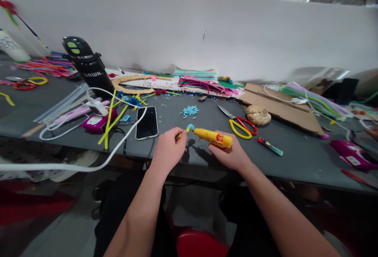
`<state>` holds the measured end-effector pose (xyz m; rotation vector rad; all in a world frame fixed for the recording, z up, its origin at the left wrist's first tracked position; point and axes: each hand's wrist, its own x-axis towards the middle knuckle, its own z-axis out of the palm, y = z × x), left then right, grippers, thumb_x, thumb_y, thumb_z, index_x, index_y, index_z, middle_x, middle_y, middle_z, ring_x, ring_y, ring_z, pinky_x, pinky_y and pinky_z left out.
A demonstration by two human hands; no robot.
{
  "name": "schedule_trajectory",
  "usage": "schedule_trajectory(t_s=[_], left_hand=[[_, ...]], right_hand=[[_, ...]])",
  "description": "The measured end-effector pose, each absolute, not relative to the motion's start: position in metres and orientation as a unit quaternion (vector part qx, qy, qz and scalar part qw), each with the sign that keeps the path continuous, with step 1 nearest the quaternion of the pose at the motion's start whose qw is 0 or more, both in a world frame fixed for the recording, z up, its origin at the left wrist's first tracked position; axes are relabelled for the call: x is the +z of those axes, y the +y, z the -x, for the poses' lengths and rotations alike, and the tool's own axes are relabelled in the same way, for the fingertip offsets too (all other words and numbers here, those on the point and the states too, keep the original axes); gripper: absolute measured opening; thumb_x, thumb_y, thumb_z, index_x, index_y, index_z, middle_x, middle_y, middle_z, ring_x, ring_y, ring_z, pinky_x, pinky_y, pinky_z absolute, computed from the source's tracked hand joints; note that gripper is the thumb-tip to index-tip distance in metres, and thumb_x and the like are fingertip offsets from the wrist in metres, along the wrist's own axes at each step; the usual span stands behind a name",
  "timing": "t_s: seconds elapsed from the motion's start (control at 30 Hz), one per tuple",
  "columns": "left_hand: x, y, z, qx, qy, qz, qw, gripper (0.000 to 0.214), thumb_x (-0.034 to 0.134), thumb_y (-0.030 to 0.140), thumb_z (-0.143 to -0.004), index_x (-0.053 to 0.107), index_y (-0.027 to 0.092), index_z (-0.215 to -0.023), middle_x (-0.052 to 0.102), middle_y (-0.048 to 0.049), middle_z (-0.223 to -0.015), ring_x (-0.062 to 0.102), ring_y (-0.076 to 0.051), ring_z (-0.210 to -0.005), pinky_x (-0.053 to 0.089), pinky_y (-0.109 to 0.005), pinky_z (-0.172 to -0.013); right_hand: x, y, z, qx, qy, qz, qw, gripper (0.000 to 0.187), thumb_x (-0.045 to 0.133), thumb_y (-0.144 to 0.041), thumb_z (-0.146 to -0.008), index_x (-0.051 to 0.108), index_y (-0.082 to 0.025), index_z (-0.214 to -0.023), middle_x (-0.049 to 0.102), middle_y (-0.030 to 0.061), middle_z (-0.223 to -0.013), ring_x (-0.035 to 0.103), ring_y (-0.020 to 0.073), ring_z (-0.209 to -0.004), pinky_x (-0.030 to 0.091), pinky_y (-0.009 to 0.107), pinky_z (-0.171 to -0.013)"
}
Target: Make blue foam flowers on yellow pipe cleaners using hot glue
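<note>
My right hand (pixel 226 152) is closed around a yellow hot glue gun (pixel 211 136), its nozzle pointing left. The nozzle meets a small blue and yellow piece (pixel 190 127), which seems to be pipe cleaner. Between the thumb and fingers of my left hand (pixel 169 146) this piece is pinched, with a yellow end showing near the fingertips. Just beyond the hands lies a small heap of short light-blue pieces (pixel 189 110). Scissors with red and yellow handles (pixel 240 126) rest open to the right of the glue gun.
A phone (pixel 147 123) and a white cable (pixel 118 148) lie left of my hands. Further left stand a black bottle (pixel 91 71) and a purple device (pixel 99 122). On the right are a cutter-like tool (pixel 270 147), a beige lump (pixel 258 115) and cardboard (pixel 283 109). A pale partition (pixel 177 28) closes the back.
</note>
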<state>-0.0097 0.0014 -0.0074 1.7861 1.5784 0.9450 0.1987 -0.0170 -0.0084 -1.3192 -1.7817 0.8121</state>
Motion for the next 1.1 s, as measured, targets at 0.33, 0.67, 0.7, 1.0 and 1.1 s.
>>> schedule_trajectory(t_s=[0.33,0.67,0.7,1.0,1.1], left_hand=[[-0.0064,0.0012,0.0101,0.353,0.59,-0.67,0.28,0.031,0.049,0.043,-0.09,0.067,0.021,-0.079,0.059,0.0,-0.064,0.051,-0.015,-0.061,0.034,-0.025,-0.057],[-0.0094,0.0017,0.0108,0.355,0.585,-0.673,0.282,0.032,0.048,0.044,-0.091,0.067,0.021,-0.08,0.059,-0.0006,-0.064,0.05,-0.016,-0.059,0.032,-0.026,-0.056],[-0.0094,0.0018,0.0108,0.355,0.584,-0.673,0.283,0.032,0.048,0.044,-0.091,0.067,0.021,-0.08,0.059,-0.0007,-0.064,0.05,-0.016,-0.059,0.033,-0.026,-0.056],[-0.0077,0.0022,0.0093,0.356,0.589,-0.669,0.282,0.032,0.048,0.044,-0.09,0.067,0.02,-0.079,0.061,-0.0015,-0.064,0.051,-0.016,-0.059,0.034,-0.025,-0.057],[-0.0075,0.0026,0.0095,0.355,0.588,-0.67,0.282,0.032,0.048,0.043,-0.09,0.068,0.02,-0.079,0.061,-0.0016,-0.065,0.053,-0.017,-0.061,0.034,-0.025,-0.058]], right_hand=[[-0.0083,-0.0169,-0.198,0.331,-0.687,0.518,0.387,0.014,0.059,-0.021,-0.076,0.048,-0.024,-0.068,0.045,-0.0034,-0.061,0.042,0.0134,-0.054,0.034,0.027,-0.051],[-0.009,-0.0173,-0.1998,0.335,-0.686,0.518,0.385,0.014,0.06,-0.022,-0.076,0.049,-0.024,-0.068,0.047,-0.0034,-0.061,0.043,0.0137,-0.055,0.035,0.028,-0.051],[-0.0089,-0.0173,-0.1998,0.335,-0.686,0.518,0.387,0.014,0.06,-0.022,-0.076,0.049,-0.024,-0.068,0.047,-0.0033,-0.061,0.044,0.0138,-0.055,0.035,0.028,-0.051],[-0.009,-0.0168,-0.2014,0.333,-0.684,0.522,0.385,0.013,0.06,-0.021,-0.075,0.049,-0.024,-0.067,0.047,-0.0029,-0.061,0.043,0.0135,-0.054,0.035,0.027,-0.05],[-0.0098,-0.0169,-0.2022,0.332,-0.682,0.523,0.387,0.014,0.06,-0.021,-0.076,0.049,-0.024,-0.068,0.047,-0.0029,-0.061,0.044,0.0135,-0.055,0.035,0.027,-0.05]])
